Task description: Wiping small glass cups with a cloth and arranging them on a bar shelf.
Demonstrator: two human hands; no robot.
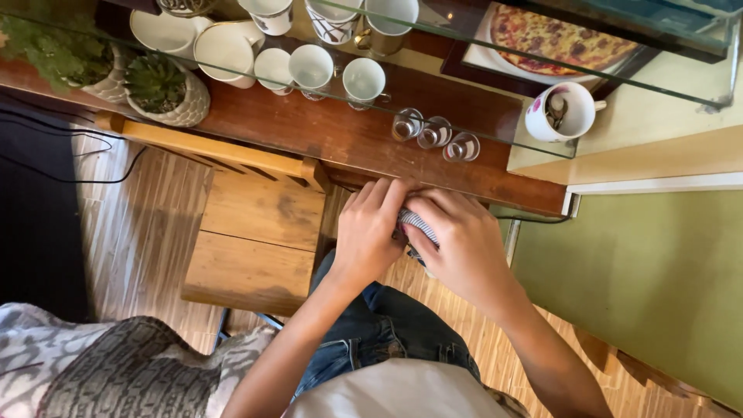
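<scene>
Both hands meet just below the edge of a dark wooden counter [340,135], closed together around a small striped cloth [416,225]. The left hand [368,232] curls its fingers over the cloth from the left, and the right hand [463,244] covers it from the right, so only a narrow band of grey and white stripes shows between them; what the cloth may wrap cannot be told. The cloth sits above the person's lap, over blue jeans [371,329], and close to the counter's front edge. On a glass shelf [511,66] above the counter stand three small clear glasses [435,133] in a row, just beyond the hands. To their left is a cluster of white cups [311,66], with a white jug [229,48] beside them. To the right stands a white mug [563,112] with pink marks, holding small dark things inside. A framed pizza picture [557,37] leans behind it. Two potted plants [159,85] sit at the left end of the counter. A wooden stool [255,232] stands on the plank floor left of the hands, and a patterned grey cloth [101,364] lies at the lower left.
</scene>
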